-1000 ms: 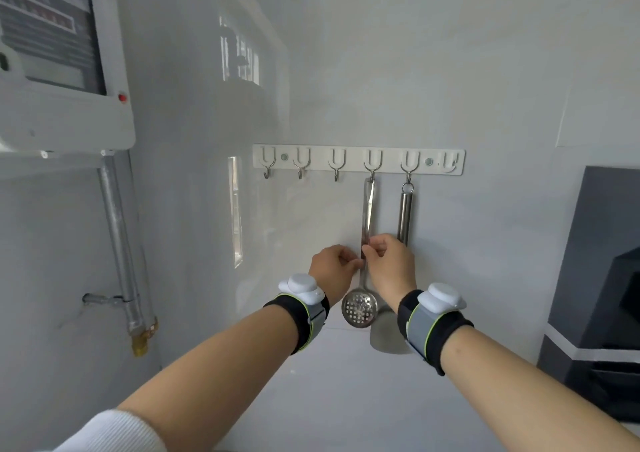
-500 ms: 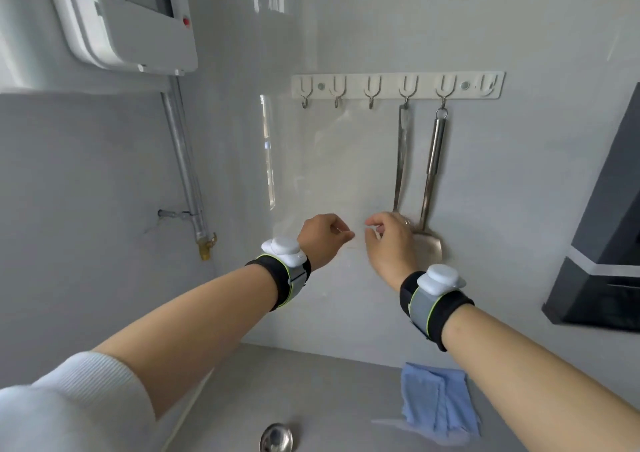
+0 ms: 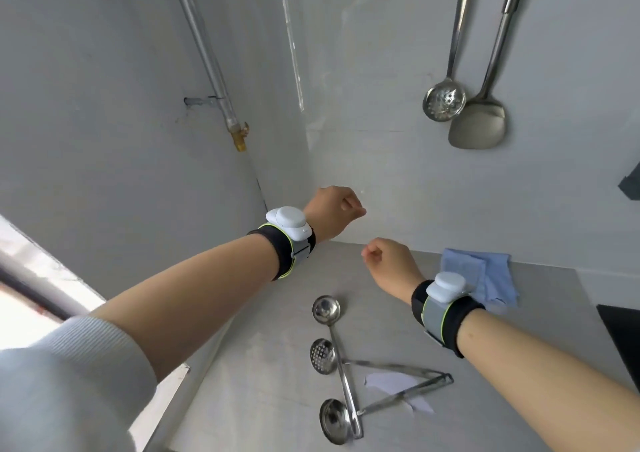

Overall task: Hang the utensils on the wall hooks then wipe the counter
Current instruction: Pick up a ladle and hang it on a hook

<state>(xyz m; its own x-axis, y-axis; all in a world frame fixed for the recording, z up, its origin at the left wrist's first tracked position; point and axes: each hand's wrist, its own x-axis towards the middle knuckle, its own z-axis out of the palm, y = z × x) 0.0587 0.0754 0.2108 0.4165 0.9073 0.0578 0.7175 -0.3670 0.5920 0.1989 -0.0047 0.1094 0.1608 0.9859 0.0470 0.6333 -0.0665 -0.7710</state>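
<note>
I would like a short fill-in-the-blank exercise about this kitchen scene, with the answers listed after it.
1. The slotted spoon and the spatula hang on the ____.
2. The number of utensils lying on the counter is ____.
3. The cloth near the wall has the colour ____.
4. Both hands, the left hand and the right hand, hold ____.

Missing words: wall; three; blue; nothing

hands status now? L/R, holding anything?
Left hand: fingers curled, closed, holding nothing, in the air in front of the wall.
Right hand: fingers curled, closed, holding nothing, above the counter.
</note>
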